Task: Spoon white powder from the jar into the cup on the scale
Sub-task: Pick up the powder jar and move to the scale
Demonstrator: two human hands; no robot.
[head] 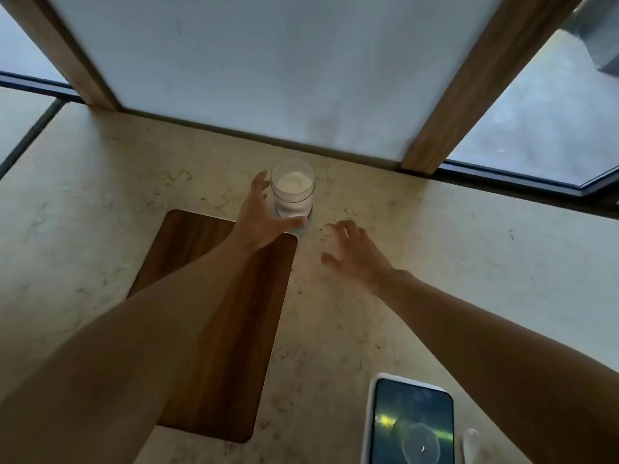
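Observation:
A clear glass jar (pixel 293 192) half full of white powder stands near the back of the counter on a small blue disc (pixel 308 218). My left hand (pixel 264 216) is spread around the jar's left side and front, thumb by its base, fingers apart and not closed on the glass. To the right of the jar, my right hand (pixel 355 252) hovers over the counter with fingers spread and nothing in it. At the bottom edge lies the white-framed scale (pixel 370 420) with a dark glossy top. A clear cup (pixel 420 443) stands on it.
A dark wooden board (pixel 234 329) lies on the pale marbled counter (pixel 469 246) under my left forearm. A whitish object (pixel 470 443), perhaps a spoon, lies right of the scale. Behind the jar rises a frosted pane between wooden posts (pixel 462 95).

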